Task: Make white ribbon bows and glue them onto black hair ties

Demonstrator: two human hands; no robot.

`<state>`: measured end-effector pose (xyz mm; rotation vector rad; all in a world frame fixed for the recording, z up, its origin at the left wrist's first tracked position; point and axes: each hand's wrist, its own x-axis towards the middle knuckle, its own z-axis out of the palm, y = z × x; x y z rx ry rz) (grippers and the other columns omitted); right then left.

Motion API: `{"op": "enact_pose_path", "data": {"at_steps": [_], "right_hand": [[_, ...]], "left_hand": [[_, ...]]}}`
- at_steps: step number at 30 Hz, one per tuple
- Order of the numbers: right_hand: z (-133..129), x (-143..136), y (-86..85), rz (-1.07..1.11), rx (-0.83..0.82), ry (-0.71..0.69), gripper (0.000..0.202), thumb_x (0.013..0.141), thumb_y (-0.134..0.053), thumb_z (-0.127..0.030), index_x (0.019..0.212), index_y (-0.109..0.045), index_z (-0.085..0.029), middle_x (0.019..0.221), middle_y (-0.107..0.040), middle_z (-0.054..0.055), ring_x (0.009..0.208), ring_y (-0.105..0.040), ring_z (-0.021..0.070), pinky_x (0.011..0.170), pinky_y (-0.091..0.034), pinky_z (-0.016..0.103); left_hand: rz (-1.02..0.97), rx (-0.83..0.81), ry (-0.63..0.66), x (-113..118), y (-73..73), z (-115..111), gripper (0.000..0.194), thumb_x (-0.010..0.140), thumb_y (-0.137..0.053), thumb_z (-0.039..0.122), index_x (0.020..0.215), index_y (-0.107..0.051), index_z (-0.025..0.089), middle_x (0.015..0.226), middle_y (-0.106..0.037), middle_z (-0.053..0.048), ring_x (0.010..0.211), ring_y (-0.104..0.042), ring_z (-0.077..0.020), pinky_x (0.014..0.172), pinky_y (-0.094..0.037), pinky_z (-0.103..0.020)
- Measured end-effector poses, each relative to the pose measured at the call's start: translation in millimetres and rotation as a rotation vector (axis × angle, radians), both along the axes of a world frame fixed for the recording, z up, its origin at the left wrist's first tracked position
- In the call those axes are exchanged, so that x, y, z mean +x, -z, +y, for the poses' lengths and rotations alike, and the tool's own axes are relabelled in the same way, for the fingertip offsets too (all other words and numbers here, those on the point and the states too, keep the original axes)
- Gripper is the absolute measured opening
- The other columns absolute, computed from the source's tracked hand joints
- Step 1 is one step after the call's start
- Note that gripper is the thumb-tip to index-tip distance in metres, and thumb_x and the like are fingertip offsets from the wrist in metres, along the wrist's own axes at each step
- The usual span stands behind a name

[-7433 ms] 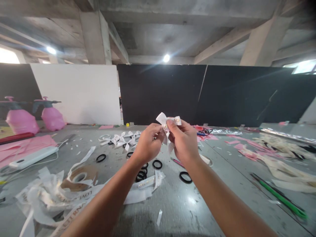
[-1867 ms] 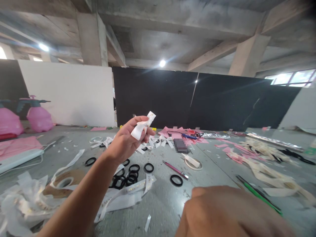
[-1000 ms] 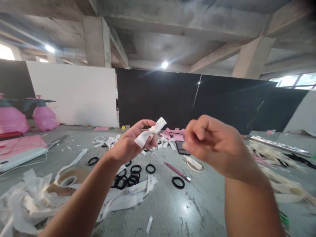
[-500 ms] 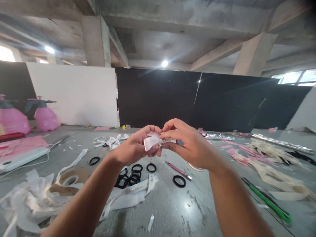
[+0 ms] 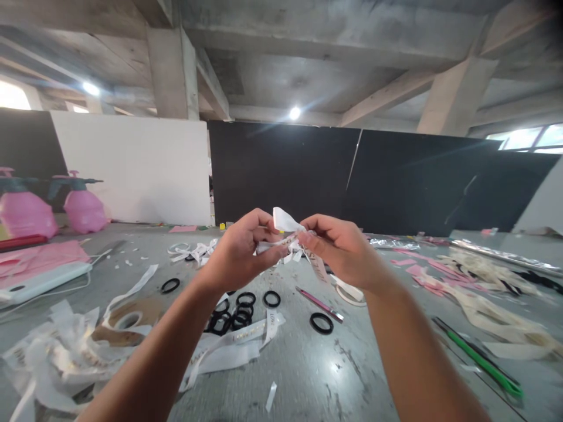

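Note:
A white ribbon bow with printed tails is held up above the table's middle. My left hand pinches a ribbon tail at the bow's left side. At its knot, my right hand has thumb and forefinger closed on the ribbon, and a printed tail hangs down beside it. Below the hands lie a pile of black rings, a single black ring and a pink pen-like tool. Printed white ribbon strips lie by the pile.
Loose white ribbons and a tape roll are at left. Pink spray bottles stand at the back left. A green-handled tool and cream ribbons lie at right. More white bows sit behind my left hand.
My hands have turned and moved slightly apart. The bow's loop now points upward, and the printed tails have come into view.

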<state>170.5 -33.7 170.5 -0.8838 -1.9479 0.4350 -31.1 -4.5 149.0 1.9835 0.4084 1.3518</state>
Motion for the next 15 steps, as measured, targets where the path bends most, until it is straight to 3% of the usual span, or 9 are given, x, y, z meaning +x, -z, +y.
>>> {"op": "enact_pose_path", "data": {"at_steps": [6,15], "right_hand": [[5,-8,2.8,0.046,0.056,0.104,0.030,0.089,-0.062,-0.047,0.087,-0.065,-0.018,0.071,-0.060,0.000,0.062,-0.049,0.0121,0.054,-0.037,0.026],[6,-13,5.9,-0.015,0.135,0.163,0.020,0.089,-0.064,-0.040,0.091,-0.067,-0.020,0.075,-0.063,0.001,0.064,-0.053,0.0134,0.056,-0.039,0.028]], "left_hand": [[0.121,0.101,-0.196,1,-2.3,-1,0.028,0.078,-0.073,0.019,0.102,-0.057,0.018,0.067,-0.068,0.001,0.061,-0.059,-0.0137,0.060,-0.041,-0.026],[0.350,0.010,-0.093,-1,-3.0,1,0.008,0.082,-0.067,0.023,0.084,-0.065,0.016,0.061,-0.055,0.002,0.055,-0.045,-0.0114,0.052,-0.032,-0.026]]}}
